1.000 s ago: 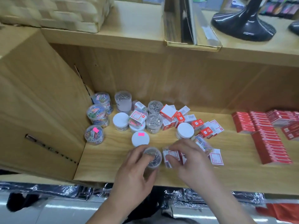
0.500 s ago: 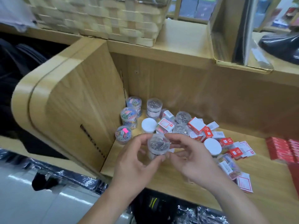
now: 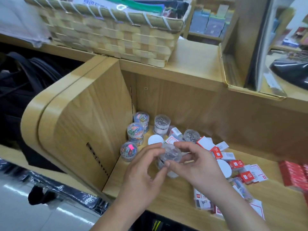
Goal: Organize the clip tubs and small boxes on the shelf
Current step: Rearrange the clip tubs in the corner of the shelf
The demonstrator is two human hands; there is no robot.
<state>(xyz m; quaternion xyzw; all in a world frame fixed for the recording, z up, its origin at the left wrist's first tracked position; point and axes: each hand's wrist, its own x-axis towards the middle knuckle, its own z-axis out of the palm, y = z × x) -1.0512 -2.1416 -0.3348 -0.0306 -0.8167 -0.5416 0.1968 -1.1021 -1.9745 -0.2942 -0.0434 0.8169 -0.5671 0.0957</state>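
2 hands above shelf [image 3: 175, 197]: left hand [image 3: 143, 175], right hand [image 3: 198, 165] both pinch clear clip tub [image 3: 171, 155], fingers curled.

The clip tub [image 3: 170, 155] has left the shelf [image 3: 168, 204], right hand [image 3: 199, 166] joining left hand [image 3: 141, 175] on it.

Nothing here reads with certainty. At eleven o'clock, a white sheet [image 3: 95, 2] in the woven straw basket [image 3: 116, 39] carries blue characters, too blurred to make out. In the back corner, the clear round tub of coloured clips [image 3: 141, 120] has bold black lettering on its side, perhaps a "T". At its three o'clock, the tall clear tub of silver clips [image 3: 162, 126] wears a black band with white print, illegible. At four o'clock, the small red cardboard boxes [image 3: 245, 176] show white logo marks, unreadable. The clear plastic tub [image 3: 171, 155] pinched between the left hand [image 3: 143, 172] and right hand [image 3: 196, 165] has a dark side label, blurred.
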